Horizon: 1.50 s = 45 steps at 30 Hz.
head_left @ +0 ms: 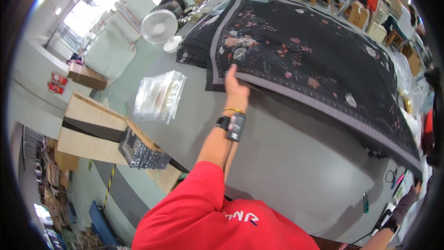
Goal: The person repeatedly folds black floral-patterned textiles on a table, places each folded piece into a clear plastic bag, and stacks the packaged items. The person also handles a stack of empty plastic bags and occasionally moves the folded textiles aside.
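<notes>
A large black floral cloth [286,51] with a pale mauve border spreads over the grey table, its near edge lifted. My left hand [237,88] is closed on that edge near the left corner, thumb on top and the other fingers hidden beneath. At the far right, my right hand [417,189] holds the cloth's near right corner; its fingers show only in part. More dark patterned cloths [192,41] lie stacked underneath and stick out on the left. A black strap and a small dark device [235,126] sit on my left wrist.
Clear plastic bags [159,96] lie left on the grey table [286,162]. Beyond them stands a white fan [159,26]. Small green-handled snips [366,202] and pens [400,179] lie near the right edge. Packed bundles [148,155] sit beside the table's left edge. People sit working at the back right.
</notes>
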{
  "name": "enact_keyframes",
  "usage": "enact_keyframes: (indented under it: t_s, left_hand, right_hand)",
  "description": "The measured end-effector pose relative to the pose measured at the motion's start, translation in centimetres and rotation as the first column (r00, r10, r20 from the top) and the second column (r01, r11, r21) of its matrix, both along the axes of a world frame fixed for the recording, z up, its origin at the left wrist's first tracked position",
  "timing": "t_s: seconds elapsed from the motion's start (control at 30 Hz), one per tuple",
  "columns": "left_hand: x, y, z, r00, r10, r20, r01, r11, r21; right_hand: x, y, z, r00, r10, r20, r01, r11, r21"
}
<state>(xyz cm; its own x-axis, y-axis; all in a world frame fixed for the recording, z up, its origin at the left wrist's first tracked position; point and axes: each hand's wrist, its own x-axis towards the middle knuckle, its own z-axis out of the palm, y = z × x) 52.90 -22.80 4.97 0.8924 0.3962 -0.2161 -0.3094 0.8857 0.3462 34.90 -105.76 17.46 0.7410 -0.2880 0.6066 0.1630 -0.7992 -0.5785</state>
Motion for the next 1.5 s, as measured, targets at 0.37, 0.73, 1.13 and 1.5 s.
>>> enact_keyframes:
  t_s: [0.37,0.73,1.13,1.5]
  left_hand:
    - [-8.3,19.3,-3.6,0.78,0.357,-0.513,0.164,0.675,0.72]
    - [7.5,19.4,21.0,0.976,-0.197,0.094,0.016,0.492,0.871]
    - [-2.2,15.7,-0.9,0.925,0.375,0.067,0.281,-0.79,0.546]
    - [-1.3,22.0,-3.5,0.872,0.434,-0.227,0.413,-0.402,0.817]
  right_hand:
    - [0.9,-1.2,0.5,0.996,-0.024,-0.086,0.031,0.996,0.087]
    - [0.3,-2.1,-1.2,0.992,-0.044,-0.121,0.065,0.983,0.172]
    - [-6.2,-3.7,-7.3,0.967,-0.165,-0.195,0.225,0.91,0.347]
    - [-8.6,-7.7,-9.9,0.943,-0.243,-0.228,0.319,0.855,0.409]
